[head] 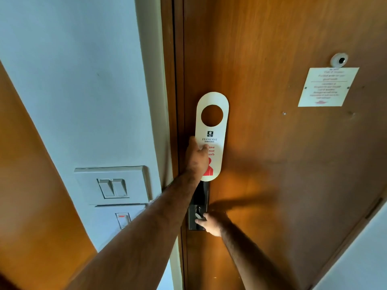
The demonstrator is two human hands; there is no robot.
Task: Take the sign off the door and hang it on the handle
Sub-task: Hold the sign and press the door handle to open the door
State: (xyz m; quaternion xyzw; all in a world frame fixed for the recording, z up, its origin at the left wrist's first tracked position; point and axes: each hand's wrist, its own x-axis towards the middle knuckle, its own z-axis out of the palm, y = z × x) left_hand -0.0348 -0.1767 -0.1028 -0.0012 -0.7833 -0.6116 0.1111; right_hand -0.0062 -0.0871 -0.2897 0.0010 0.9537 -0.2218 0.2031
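Observation:
A cream door-hanger sign (217, 130) with a round hole at its top and red "do not disturb" lettering stands upright against the brown wooden door (272, 164). My left hand (196, 160) grips its lower left part, covering some of the text. Just below the sign sits the dark lock plate (201, 195). My right hand (211, 223) is closed around the handle there, which is mostly hidden under the fingers.
A white notice (328, 86) is fixed to the door at upper right, under a peephole (339, 60). Light switches (113, 187) and a second switch plate (122, 219) sit on the pale wall to the left of the door frame.

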